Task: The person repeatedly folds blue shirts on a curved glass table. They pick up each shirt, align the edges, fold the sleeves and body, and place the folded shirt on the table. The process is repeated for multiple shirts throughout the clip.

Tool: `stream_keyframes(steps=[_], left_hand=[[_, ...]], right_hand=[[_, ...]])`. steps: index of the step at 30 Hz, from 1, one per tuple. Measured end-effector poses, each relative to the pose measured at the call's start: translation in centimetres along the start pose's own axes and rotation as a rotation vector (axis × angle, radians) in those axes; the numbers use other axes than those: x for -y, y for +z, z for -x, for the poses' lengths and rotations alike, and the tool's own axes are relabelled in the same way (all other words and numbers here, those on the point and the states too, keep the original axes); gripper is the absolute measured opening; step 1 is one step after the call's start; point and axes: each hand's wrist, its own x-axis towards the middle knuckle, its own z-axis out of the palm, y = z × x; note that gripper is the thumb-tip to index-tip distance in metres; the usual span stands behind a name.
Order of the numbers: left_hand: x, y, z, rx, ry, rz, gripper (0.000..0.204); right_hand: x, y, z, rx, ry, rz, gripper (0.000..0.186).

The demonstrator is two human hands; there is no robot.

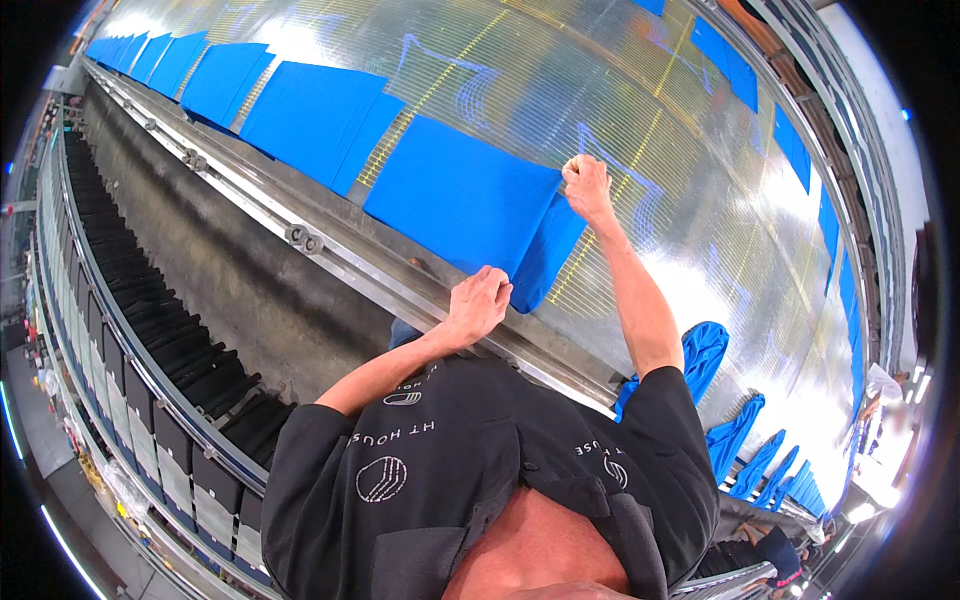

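A blue fabric panel (460, 190) lies over the near edge of a long shiny table (640, 130), its right side lifted and folded. My left hand (478, 303) is closed in a pinch at the panel's near right corner. At the far right corner my right hand (588, 188) has its fingers closed on the same fabric. Between my two hands, a loose strip of the cloth (545, 255) hangs down to the table. The thumbs and fingertips are partly hidden.
More blue panels (310, 115) lie in a row to the left along a metal rail (250, 195). Bunched blue cloths (735, 435) hang at the right edge. Yellow and blue outlines mark the tabletop. Across the aisle, dark pieces (170, 310) line another table.
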Motion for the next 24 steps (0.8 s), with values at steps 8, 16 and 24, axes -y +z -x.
stream_keyframes(steps=[8, 16, 24], left_hand=[[-1.0, 0.8, -0.4, 0.018, 0.005, 0.014, 0.011], [-1.8, 1.4, -0.7, 0.099, 0.002, 0.003, 0.01], [-1.8, 1.7, -0.7, 0.169, -0.033, -0.028, 0.01]], right_hand=[[-1.1, -0.3, 0.1, -0.004, -0.045, 0.02, 0.012], [-2.7, -0.1, 0.1, -0.036, -0.08, -0.064, 0.01], [-3.8, 0.3, 0.0, -0.062, -0.139, 0.009, 0.011]])
